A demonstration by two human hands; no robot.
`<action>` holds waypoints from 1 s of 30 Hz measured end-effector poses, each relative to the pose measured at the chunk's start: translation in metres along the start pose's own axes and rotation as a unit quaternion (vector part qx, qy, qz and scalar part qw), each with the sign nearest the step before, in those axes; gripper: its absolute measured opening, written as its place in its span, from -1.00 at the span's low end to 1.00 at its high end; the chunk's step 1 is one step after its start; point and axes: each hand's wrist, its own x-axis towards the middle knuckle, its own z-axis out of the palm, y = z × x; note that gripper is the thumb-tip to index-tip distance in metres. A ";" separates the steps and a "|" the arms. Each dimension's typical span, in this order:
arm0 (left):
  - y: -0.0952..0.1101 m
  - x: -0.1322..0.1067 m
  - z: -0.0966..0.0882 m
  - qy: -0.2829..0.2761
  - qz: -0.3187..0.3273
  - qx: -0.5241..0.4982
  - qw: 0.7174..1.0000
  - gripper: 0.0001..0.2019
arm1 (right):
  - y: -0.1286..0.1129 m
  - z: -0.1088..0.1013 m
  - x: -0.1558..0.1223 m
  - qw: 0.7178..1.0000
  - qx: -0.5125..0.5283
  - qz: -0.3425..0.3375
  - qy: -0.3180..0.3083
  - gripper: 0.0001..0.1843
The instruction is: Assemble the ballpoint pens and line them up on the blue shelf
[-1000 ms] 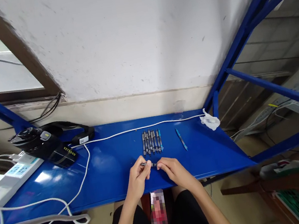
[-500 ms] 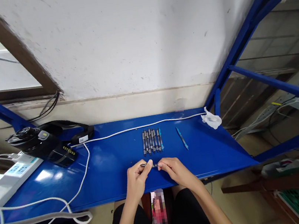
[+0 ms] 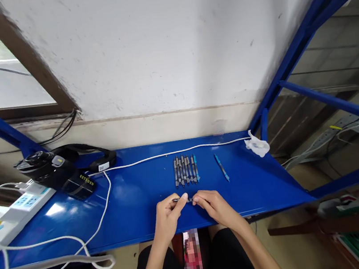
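Near the front edge of the blue table (image 3: 132, 222), a dark pen (image 3: 177, 200) lies crosswise between my two hands. My left hand (image 3: 168, 214) is closed around its body, thumb on top. The fingers of my right hand (image 3: 214, 205) pinch its right end; the tip there is mostly hidden. Just beyond my hands, a row of pens (image 3: 185, 171) lies side by side, several with black and grey barrels and a blue one at the right end. A separate blue pen (image 3: 222, 167) rests at a slant farther right.
A black bottle (image 3: 67, 178) lies at the left beside a white power strip (image 3: 25, 207) and a black strap (image 3: 102, 157). White cable (image 3: 143, 160) runs along the back to a crumpled tissue (image 3: 257, 146). Blue frame posts (image 3: 292, 54) rise at the right. A phone (image 3: 192, 254) sits between the legs.
The whole view has shifted slightly, so everything sits a little farther right. Both hands keep nearly the same hold on the pen.
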 end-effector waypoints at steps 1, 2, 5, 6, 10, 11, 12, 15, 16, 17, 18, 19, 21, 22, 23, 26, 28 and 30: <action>0.001 0.000 0.000 0.001 -0.002 -0.002 1.000 -0.38 | 0.000 0.000 0.000 1.000 -0.002 -0.001 -0.001 -0.57; 0.001 -0.001 0.000 0.003 -0.003 -0.004 1.000 -0.38 | 0.000 0.000 0.000 1.000 -0.004 -0.002 -0.001 -0.57; 0.006 -0.001 0.001 0.007 -0.006 -0.007 1.000 -0.37 | 0.001 0.001 -0.001 1.000 -0.014 -0.006 0.000 -0.58; 0.007 -0.001 0.002 0.007 -0.008 -0.009 1.000 -0.37 | 0.001 0.001 -0.002 1.000 -0.017 -0.007 0.000 -0.58; 0.008 0.001 0.002 -0.006 -0.017 -0.009 1.000 -0.34 | 0.001 0.001 -0.003 1.000 -0.027 -0.011 -0.005 -0.55; 0.008 0.002 0.002 -0.010 -0.018 -0.009 1.000 -0.33 | 0.000 0.001 -0.003 0.999 -0.029 -0.012 -0.006 -0.54; 0.007 0.003 0.002 -0.013 -0.020 -0.010 1.000 -0.33 | 0.000 0.001 -0.003 0.999 -0.032 -0.012 -0.006 -0.54; 0.004 0.004 0.001 -0.018 -0.018 -0.008 1.000 -0.33 | 0.000 0.002 -0.002 1.000 -0.026 -0.012 -0.006 -0.56; 0.003 0.003 0.001 -0.016 -0.012 -0.003 1.000 -0.34 | 0.000 0.002 -0.002 1.000 -0.018 -0.010 -0.004 -0.56; 0.003 0.003 0.001 -0.012 -0.003 0.005 1.000 -0.36 | 0.000 0.002 -0.002 1.000 -0.008 -0.006 -0.001 -0.56; 0.003 0.002 0.001 -0.007 0.011 0.012 1.000 -0.41 | 0.001 0.001 -0.001 1.000 0.004 0.003 0.003 -0.55; 0.004 0.001 0.000 0.000 0.027 0.015 1.000 -0.49 | 0.002 0.001 -0.001 1.000 0.019 0.016 0.006 -0.52; 0.006 -0.001 -0.001 -0.005 0.062 0.010 0.998 -0.64 | 0.004 -0.001 -0.001 0.997 0.051 0.052 0.006 -0.47; 0.007 -0.003 -0.001 -0.017 0.077 0.004 0.997 -0.64 | 0.005 -0.003 -0.002 0.995 0.067 0.069 0.003 -0.44; 0.008 -0.003 -0.002 -0.031 0.085 -0.004 0.996 -0.60 | 0.006 -0.004 -0.002 0.994 0.079 0.082 -0.001 -0.41; 0.006 -0.005 -0.006 -0.050 0.078 -0.015 0.996 -0.60 | 0.006 -0.007 -0.001 0.990 0.095 0.098 -0.021 -0.36; 0.001 -0.004 -0.008 -0.027 0.069 -0.010 0.997 -0.64 | 0.005 -0.008 -0.001 0.990 0.094 0.098 -0.033 -0.36; -0.005 -0.002 -0.008 -0.001 0.066 0.004 0.998 -0.66 | 0.003 -0.007 0.000 0.991 0.088 0.093 -0.034 -0.37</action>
